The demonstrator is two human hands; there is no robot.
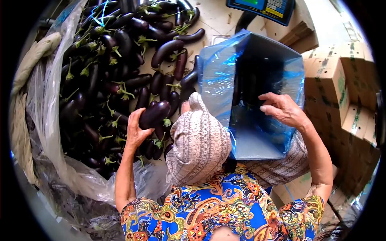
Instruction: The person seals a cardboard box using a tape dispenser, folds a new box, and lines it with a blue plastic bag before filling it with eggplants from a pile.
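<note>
My left hand (136, 129) is closed around a dark purple eggplant (155, 115), its thumb below and fingers above. A large heap of eggplants (100, 80) with green stems spreads around and beyond that hand. On the right stands an open box lined with blue plastic film (257, 149). Over the box's right side, my right hand (284, 110) has its thumb and fingers apart with nothing between them. Deep shadow covers the box's inside, where some long dark shapes show; I cannot make out how many.
Clear plastic sheeting (48, 100) borders the heap on the left. My knee in patterned cloth (200, 140) rises between heap and box. Behind the box is a scale display (263, 9). Cardboard cartons (325, 72) are stacked at the right.
</note>
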